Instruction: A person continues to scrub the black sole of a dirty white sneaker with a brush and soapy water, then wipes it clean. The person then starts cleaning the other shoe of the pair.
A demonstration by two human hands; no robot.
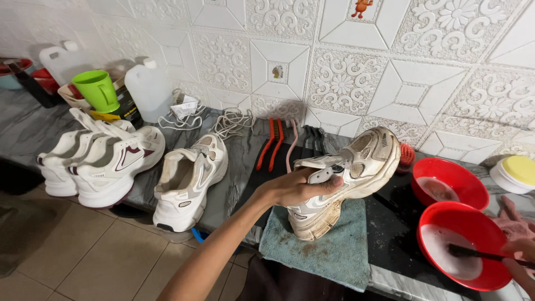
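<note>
Left hand (298,189) grips a dirty white sneaker (348,175) by its tongue and collar, fingers wrapped inside the opening. Sneaker is tilted, heel down on a grey-green towel (334,251), toe raised toward 1 o'clock, near the tiled wall.

Right hand (521,253), at 4 o'clock from the sneaker and cut off by the frame edge, closes around a dark brush handle (479,255); the handle's tip sits in the foamy water of the nearer red bowl (446,220). A second red bowl (448,181) stands just behind it, at 12 o'clock.

At 9 o'clock of the held sneaker: a single white sneaker (186,178) hanging over the counter edge, then a pair (103,161) further left. Red-handled brushes (270,142) lie at 11 o'clock. Green cup (97,89) and white jug (147,89) stand far left.
</note>
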